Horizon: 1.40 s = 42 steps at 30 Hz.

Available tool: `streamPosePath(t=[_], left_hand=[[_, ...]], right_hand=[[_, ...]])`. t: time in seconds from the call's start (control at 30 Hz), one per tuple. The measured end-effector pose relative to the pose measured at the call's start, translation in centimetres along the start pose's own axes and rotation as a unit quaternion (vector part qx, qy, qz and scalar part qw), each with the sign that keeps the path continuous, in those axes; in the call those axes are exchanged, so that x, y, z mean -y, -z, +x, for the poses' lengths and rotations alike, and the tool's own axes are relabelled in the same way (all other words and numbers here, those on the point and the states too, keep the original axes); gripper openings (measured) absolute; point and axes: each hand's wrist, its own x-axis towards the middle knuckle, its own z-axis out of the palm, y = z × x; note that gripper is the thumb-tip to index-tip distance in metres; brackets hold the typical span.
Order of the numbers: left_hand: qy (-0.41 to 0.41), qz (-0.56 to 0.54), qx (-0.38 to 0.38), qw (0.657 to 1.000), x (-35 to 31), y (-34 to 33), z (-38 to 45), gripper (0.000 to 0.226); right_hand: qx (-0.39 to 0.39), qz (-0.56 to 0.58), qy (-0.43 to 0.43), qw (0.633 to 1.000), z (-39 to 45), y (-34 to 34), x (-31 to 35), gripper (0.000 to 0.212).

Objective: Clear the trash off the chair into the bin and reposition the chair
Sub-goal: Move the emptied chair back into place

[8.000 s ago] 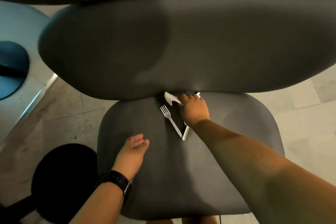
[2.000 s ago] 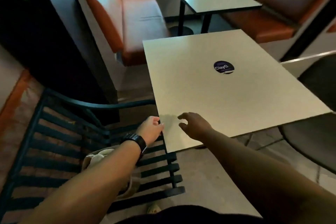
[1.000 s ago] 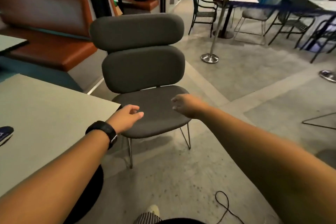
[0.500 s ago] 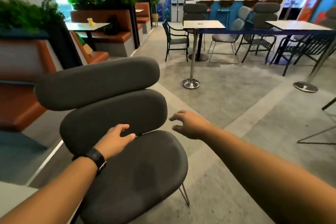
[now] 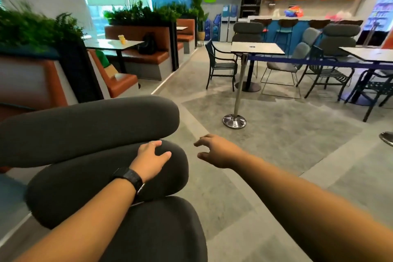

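Judging from how things lie, the main risk is that the dark grey upholstered chair with two rounded backrest cushions (image 5: 91, 155) gets shoved or dragged by one hand only: the left hand (image 5: 150, 160), with a black watch on its wrist, rests flat on the right end of the lower cushion, fingers spread and only lightly bent over the rounded padding, not clamped round anything, while the right hand (image 5: 214, 151) hangs in the air just beside the backrest, touching nothing, its fingers loosely curled and holding nothing. A push through that soft, rounded cushion could let the palm slide off, or could swing the chair round instead of moving it straight; whether its legs would catch on the grey floor (image 5: 276, 155) cannot be told, since they are out of sight. A chrome barrier post with a round base (image 5: 235, 112) stands well apart to the right, so it looks no hazard unless the chair is swung wide. The chair fills the lower left of the view, close to the person, its seat at the bottom edge and its back toward the orange bench seating (image 5: 32, 83). Its fabric looks matte, smooth and thickly padded, and no trash shows on the visible part of the seat.
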Motion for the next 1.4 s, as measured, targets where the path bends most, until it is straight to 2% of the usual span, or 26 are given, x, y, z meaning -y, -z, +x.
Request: streamPosePath(t=[0.3, 0.43, 0.53, 0.67, 0.77, 0.83, 0.9, 1.03, 1.13, 1.23, 1.27, 1.33, 1.4], left_hand=[[0.11, -0.08, -0.119, 0.984, -5.1, -4.3, 9.6, 0.053], [0.177, -0.132, -0.171, 0.96, -4.9, -4.1, 13.9, 0.055], [0.198, -0.173, -0.22, 0.939, -4.0, -3.0, 17.3, 0.059], [0.201, -0.173, -0.28, 0.923, -2.4, -1.0, 22.1, 0.066], [0.217, -0.194, -0.321, 0.901, -1.7, 0.3, 25.8, 0.069], [0.23, -0.21, -0.328, 0.892, -2.0, 0.2, 27.3, 0.072], [0.251, -0.21, -0.353, 0.877, -2.0, -0.4, 28.7, 0.075], [0.263, -0.223, -0.381, 0.858, -2.1, -1.6, 30.3, 0.077], [0.271, -0.248, -0.385, 0.847, -1.8, -1.8, 31.2, 0.084], [0.298, -0.238, -0.381, 0.842, -1.9, -1.9, 32.1, 0.099], [0.31, -0.247, -0.391, 0.831, -2.5, -1.8, 32.4, 0.104], [0.329, -0.253, -0.385, 0.824, -3.5, -1.9, 32.8, 0.116], [0.358, -0.216, -0.417, 0.807, -4.3, -2.6, 33.9, 0.124]], right_hand=[[0.044, -0.037, 0.104, 0.993, 12.1, 6.1, -7.1, 0.044], [0.064, -0.025, 0.146, 0.987, 17.8, 6.7, -6.9, 0.051], [0.061, -0.032, 0.2, 0.977, 22.2, 6.4, -5.8, 0.065], [0.048, -0.014, 0.223, 0.973, 27.9, 5.4, -3.7, 0.077], [0.072, 0.019, 0.259, 0.963, 32.0, 4.3, -2.1, 0.073], [0.061, 0.044, 0.284, 0.956, 33.9, 4.0, -1.5, 0.064], [0.091, 0.08, 0.301, 0.946, 36.4, 3.7, -0.5, 0.055], [0.231, 0.215, 0.295, 0.902, 41.0, 3.9, 2.0, 0.042], [0.326, 0.241, 0.323, 0.855, 44.0, 3.7, 4.1, 0.041], [0.381, 0.207, 0.373, 0.82, 46.7, 3.0, 6.7, 0.046], [0.401, 0.189, 0.397, 0.804, 47.7, 2.5, 7.5, 0.048], [0.413, 0.167, 0.417, 0.792, 48.7, 2.1, 8.9, 0.052], [0.421, 0.116, 0.471, 0.766, 49.7, 1.8, 10.5, 0.056]])
